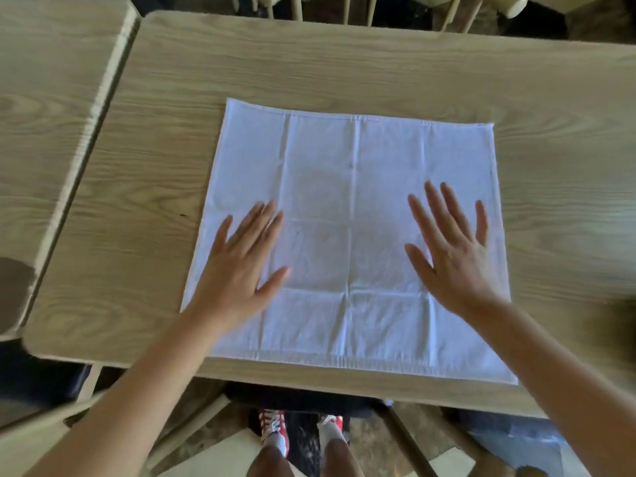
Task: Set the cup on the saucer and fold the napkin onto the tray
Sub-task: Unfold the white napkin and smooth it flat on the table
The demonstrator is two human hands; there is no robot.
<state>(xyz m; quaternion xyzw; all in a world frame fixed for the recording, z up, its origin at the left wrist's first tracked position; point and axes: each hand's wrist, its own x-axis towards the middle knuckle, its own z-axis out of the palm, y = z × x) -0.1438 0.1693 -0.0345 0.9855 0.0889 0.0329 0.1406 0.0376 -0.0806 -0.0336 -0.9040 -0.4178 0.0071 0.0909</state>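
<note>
Wood-grain table (344,63); 2nd table (51,98) just beside, left; red/white sneakers (275,428) on floor below.

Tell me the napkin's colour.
White, creased in a grid of fold lines; the napkin shows in the head view.

Soft daylight, mild motion blur, wide-angle edge distortion.

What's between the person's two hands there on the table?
Only bare white napkin, spread flat and creased, lies between the left hand and right hand in the head view.
</note>
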